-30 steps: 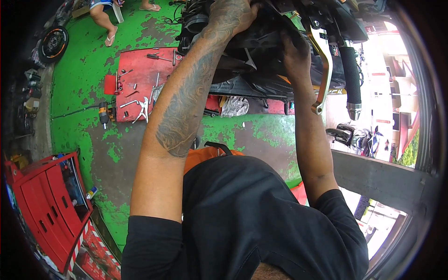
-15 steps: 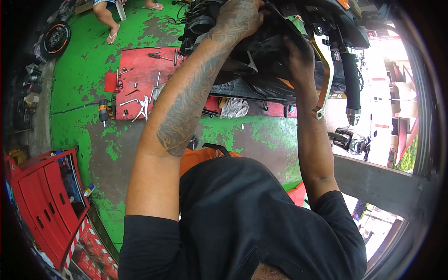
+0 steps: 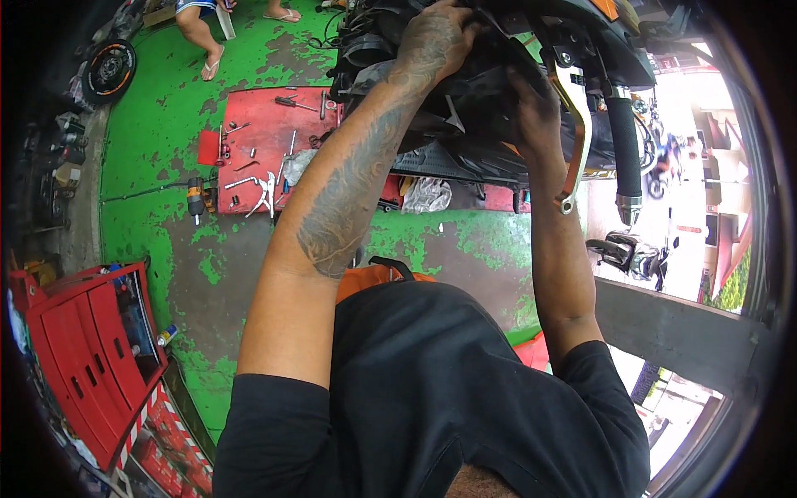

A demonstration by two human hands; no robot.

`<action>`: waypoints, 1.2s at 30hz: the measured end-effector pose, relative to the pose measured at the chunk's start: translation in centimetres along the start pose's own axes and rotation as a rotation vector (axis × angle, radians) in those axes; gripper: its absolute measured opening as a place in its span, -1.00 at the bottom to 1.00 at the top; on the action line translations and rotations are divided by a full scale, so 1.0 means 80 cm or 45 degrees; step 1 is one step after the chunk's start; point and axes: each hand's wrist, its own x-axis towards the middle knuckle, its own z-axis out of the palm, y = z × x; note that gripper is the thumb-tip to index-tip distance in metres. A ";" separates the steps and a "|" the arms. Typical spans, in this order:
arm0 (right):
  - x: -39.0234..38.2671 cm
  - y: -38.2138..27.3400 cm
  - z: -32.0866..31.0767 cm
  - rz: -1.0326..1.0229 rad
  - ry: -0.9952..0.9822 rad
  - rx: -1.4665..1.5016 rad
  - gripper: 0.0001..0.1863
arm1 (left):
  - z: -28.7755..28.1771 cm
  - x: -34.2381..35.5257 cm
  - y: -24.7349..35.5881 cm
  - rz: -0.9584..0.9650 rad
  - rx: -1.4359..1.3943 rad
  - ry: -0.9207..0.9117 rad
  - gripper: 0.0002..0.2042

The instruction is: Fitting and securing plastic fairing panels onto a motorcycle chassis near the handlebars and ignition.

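At the top, my left hand (image 3: 433,48), tattooed along with its forearm, curls its fingers at the edge of a black panel (image 3: 494,62) on a motorcycle. My right hand (image 3: 535,112) reaches up against the same dark bodywork, its fingertips lost in shadow. Just right of it are a gold lever (image 3: 577,141) and a black handlebar grip (image 3: 623,145) with a silver end. Black hoses and housings (image 3: 361,46) lie left of my left hand. What exactly the left fingers grip inside the dark area is hard to make out.
A red mat (image 3: 257,116) holds wrenches, locking pliers (image 3: 266,191) and small parts, with a drill (image 3: 198,199) beside it. A seated person's leg (image 3: 199,37), a loose wheel (image 3: 110,70) and a red tool cabinet (image 3: 87,357) are left. A parked motorcycle (image 3: 631,253) is outside.
The view has shifted slightly. My left hand has edged right, while both hands stay at the black bodywork. A blurred motorcycle and rider have appeared outside on the right.
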 end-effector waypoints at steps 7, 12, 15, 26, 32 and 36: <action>-0.006 -0.015 0.011 0.137 -0.045 0.357 -0.67 | -0.009 0.003 0.007 0.036 -0.022 -0.066 -0.81; -0.008 -0.021 0.018 0.141 0.017 0.299 -0.66 | -0.023 0.004 0.017 -0.029 -0.237 -0.105 -0.79; -0.008 -0.018 0.018 0.171 0.086 0.242 -0.66 | -0.024 0.001 0.023 -0.248 -0.415 -0.146 -0.78; -0.001 -0.003 0.012 0.090 0.025 0.256 -0.66 | -0.018 0.004 0.025 -0.463 -0.702 -0.267 -0.81; -0.003 -0.010 0.015 0.126 0.054 0.206 -0.63 | -0.015 0.007 0.019 -0.102 -0.205 -0.115 -0.83; -0.003 -0.014 0.016 0.129 0.008 0.263 -0.61 | -0.012 0.010 0.017 -0.153 0.010 -0.180 -0.81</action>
